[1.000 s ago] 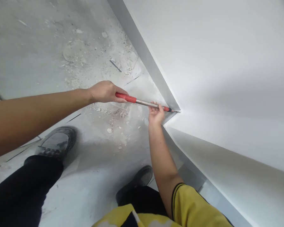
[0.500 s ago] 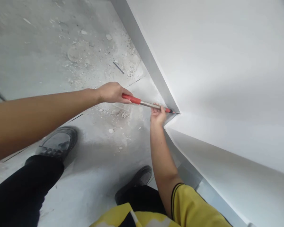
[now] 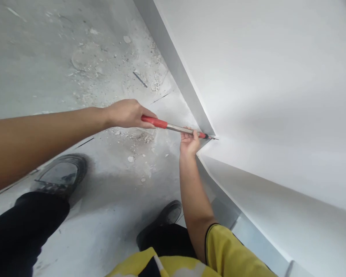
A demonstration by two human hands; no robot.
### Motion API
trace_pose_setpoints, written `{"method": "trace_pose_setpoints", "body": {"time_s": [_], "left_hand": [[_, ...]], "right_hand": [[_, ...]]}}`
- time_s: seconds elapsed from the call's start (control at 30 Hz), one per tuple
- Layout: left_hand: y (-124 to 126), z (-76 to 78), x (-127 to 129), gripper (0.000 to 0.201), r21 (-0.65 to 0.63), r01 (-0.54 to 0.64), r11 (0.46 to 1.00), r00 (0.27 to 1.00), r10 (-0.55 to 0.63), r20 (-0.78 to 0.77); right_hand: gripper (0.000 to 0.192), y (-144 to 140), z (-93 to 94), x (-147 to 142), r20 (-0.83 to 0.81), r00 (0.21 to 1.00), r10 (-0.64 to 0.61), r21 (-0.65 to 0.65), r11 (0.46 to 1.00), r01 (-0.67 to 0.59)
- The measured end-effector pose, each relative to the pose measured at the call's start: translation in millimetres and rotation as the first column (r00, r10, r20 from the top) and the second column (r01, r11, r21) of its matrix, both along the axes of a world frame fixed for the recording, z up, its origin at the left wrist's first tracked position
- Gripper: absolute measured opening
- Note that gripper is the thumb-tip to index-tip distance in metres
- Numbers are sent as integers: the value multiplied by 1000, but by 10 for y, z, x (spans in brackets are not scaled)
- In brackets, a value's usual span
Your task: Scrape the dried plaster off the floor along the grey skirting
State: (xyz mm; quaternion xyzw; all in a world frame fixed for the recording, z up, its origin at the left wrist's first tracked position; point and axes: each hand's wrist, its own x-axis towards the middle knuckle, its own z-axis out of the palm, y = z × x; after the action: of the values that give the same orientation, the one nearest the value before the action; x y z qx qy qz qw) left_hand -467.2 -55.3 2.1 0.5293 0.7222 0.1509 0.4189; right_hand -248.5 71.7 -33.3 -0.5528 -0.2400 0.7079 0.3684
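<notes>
Left hand (image 3: 127, 113) wrapped around the red grip end of the tool (image 3: 175, 127), fingers closed on it, arm stretched in from the left. Right hand (image 3: 189, 143) sits under the shaft near the tip, fingers curled up over it, pinching the tool just short of the front red collar. Tool runs almost level, tilted slightly down to the right: red grip, bare metal shaft, short red collar, thin tip. Tip touches the inside corner (image 3: 216, 137) where the two white walls (image 3: 262, 77) meet. Grey baseboard (image 3: 175, 61) runs along the foot of the far wall; another strip along the near wall. Floor (image 3: 46, 57) is bare concrete with white dust and chips (image 3: 131, 158) scattered under and behind the tool. Two dark shoes (image 3: 62, 173) on the floor, black trousers, yellow sleeve (image 3: 230, 250) on the right arm.
</notes>
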Motion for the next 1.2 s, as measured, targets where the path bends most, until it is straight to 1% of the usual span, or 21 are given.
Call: {"method": "trace_pose_setpoints", "body": {"time_s": [0.07,0.13,0.2,0.3,0.37,0.43,0.53,0.6,0.63,0.73,0.8,0.87,0.93,1.0,1.1,1.2], "left_hand": [[-191,43,-32,47,-66,-4,998,1000,3,-15],[-303,79,-47,48,-115,-16,993,999,11,-43],[-252,78,-21,50,-95,-18,995,998,12,-55],[-12,4,55,52,-10,-16,1000,999,16,-31],[58,-46,77,51,20,-18,1000,1000,18,-7],[-24,-62,60,49,19,-1,1000,1000,0,20],[-251,-23,15,49,-29,2,1000,1000,-1,13],[-283,11,24,50,-52,-3,999,1000,3,-4],[-242,21,43,51,-51,-8,999,1000,7,-11],[-15,16,115,51,-33,-22,999,1000,22,-13],[75,-3,134,51,-36,-37,999,999,37,-16],[53,-15,129,51,-65,-22,998,1000,22,5],[-20,-10,121,51,-101,-8,995,1000,11,28],[-49,14,124,51,-106,-11,994,1000,14,26],[41,68,141,53,-56,-28,998,999,27,-19],[122,98,140,52,-37,-2,999,1000,1,-22]], "right_hand": [[7,-216,9,30,-20,999,42,-24,999,-42],[6,-331,13,53,-36,997,62,-52,997,-64],[5,-250,15,58,-38,998,46,-52,997,-48],[4,61,22,45,-29,1000,0,-11,1000,0],[3,154,31,41,-30,999,-16,18,1000,17],[4,66,37,53,-38,999,-5,27,1000,6],[6,-188,36,83,-34,998,54,-20,998,-55],[6,-220,28,90,-16,997,74,-42,996,-74],[5,-173,21,86,-3,998,66,-41,997,-66],[2,79,-3,57,20,1000,18,-4,1000,-18],[2,175,-16,46,12,1000,1,13,1000,-1],[4,157,-19,57,1,1000,12,6,1000,-12],[5,95,-11,79,-5,999,52,-31,998,-52],[5,79,6,91,8,997,76,-62,995,-75],[5,167,35,79,43,999,27,-54,998,-25],[7,229,46,70,35,999,-4,-45,999,6]]}}
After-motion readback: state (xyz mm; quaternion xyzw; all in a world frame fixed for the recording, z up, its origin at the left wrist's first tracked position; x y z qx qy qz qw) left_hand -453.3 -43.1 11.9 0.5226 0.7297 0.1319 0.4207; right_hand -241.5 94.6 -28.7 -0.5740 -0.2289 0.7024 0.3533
